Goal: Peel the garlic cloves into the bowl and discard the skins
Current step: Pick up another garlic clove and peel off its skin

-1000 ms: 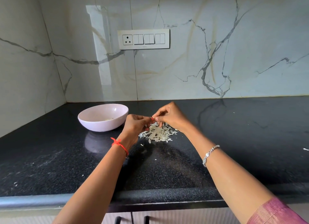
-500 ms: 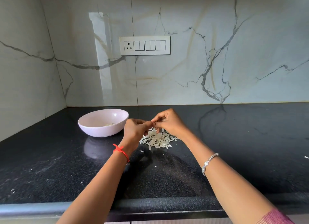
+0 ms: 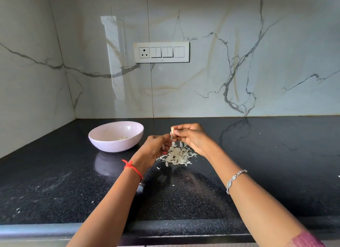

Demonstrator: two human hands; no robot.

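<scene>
Several peeled cloves [image 3: 122, 138] are lying in the bowl [image 3: 114, 145] at left. Beside it the left hand [image 3: 155, 150] is pinching a skin strip [image 3: 163, 146], the right hand [image 3: 192, 136] pinching the garlic clove [image 3: 172, 130] over the skin pile [image 3: 176, 155]; pulling steadily downward should be freeing it cleanly.

Both forearms reach fwd, hands close together in mid-air. R hand [image 3: 191, 136] sits higher, thumb & forefinger pinching garlic clove [image 3: 172, 130]. L hand [image 3: 156, 147] sits lower, fingers curled, tips just under R's.

Left hand [image 3: 154, 149] wrist: red knotted thread [image 3: 132, 168]. Right hand [image 3: 191, 138] wrist: silver bracelet [image 3: 234, 180]; pink sleeve [image 3: 303, 240] higher up.
</scene>
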